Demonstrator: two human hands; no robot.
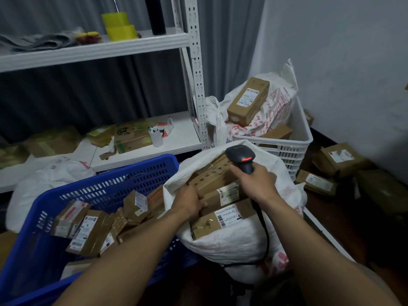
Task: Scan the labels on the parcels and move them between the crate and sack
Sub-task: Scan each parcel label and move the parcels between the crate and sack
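The left hand (pixel 191 203) is closed on the left end of a brown parcel (pixel 217 192) in the mouth of the white sack (pixel 231 239), just right of centre. The right hand (pixel 257 181) is wrapped around the scanner (pixel 241 157) (red light showing), held over the sack's parcels. At 8 o'clock, touching the sack, the blue crate (pixel 106 184) holds many small labelled boxes (pixel 88 230). A white crate (pixel 293 140) stands at 2 o'clock.

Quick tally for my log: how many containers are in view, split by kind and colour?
Blue crate: 1
White crate: 1
White sack, open, with parcels, left hand gripping one, right hand holding the scanner: 1
White sack in the white crate: 1
Total: 4
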